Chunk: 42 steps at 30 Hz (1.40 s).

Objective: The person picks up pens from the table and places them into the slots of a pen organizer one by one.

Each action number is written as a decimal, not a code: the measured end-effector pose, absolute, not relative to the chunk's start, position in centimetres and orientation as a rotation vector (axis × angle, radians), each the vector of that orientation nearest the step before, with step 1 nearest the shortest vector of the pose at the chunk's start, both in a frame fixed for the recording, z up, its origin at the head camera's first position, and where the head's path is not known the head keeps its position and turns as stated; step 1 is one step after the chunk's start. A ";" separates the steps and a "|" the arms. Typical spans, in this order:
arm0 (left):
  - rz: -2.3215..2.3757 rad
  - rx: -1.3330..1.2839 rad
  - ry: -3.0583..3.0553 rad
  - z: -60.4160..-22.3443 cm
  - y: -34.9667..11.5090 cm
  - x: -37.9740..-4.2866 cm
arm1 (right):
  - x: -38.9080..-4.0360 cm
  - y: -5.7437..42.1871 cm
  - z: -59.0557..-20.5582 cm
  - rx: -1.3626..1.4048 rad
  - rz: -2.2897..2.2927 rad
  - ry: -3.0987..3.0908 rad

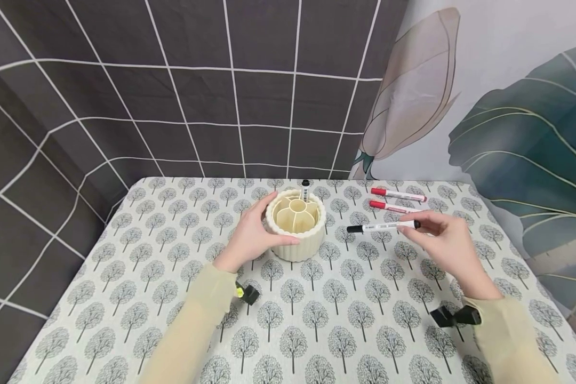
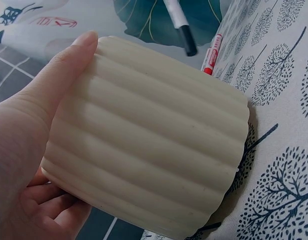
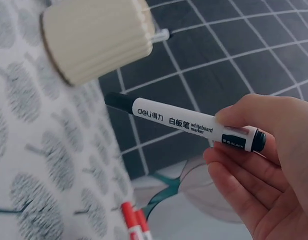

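Observation:
A cream ribbed pen holder (image 1: 297, 246) with several compartments stands upright on the table. One black-capped marker (image 1: 305, 191) is upright in its back compartment. My left hand (image 1: 254, 232) grips the holder's left side; in the left wrist view the thumb (image 2: 76, 57) lies along the rim end and the other fingers curl round the far side. Off to the right, my right hand (image 1: 439, 240) pinches a black whiteboard marker (image 3: 173, 120) near its tail end between thumb and fingers. The marker is roughly level above the cloth, its black cap toward the holder, apart from it.
Two red-capped markers (image 1: 398, 194) (image 1: 391, 206) lie on the table behind my right hand. A tree-print cloth (image 1: 293, 341) covers the table. A dark gridded curtain (image 1: 182, 96) hangs behind, with a floral curtain (image 1: 509, 117) at the right.

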<state>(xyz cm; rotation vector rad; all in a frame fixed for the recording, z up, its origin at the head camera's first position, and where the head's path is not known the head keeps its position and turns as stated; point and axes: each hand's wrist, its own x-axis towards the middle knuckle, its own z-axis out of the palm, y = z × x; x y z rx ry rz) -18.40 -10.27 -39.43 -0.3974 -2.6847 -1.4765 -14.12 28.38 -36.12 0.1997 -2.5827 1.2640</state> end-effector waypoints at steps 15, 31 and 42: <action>-1.486 -0.388 -2.685 -39.5 -10.3 -18.4 | -15.7 25.8 -30.8 0.340 1.377 -2.304; -1.477 -0.395 -2.678 -39.4 -10.3 -18.5 | -17.1 22.0 -28.2 0.575 1.703 -2.018; -1.472 -0.387 -2.689 -39.4 -10.3 -18.5 | -18.3 19.0 -29.3 0.605 1.595 -2.186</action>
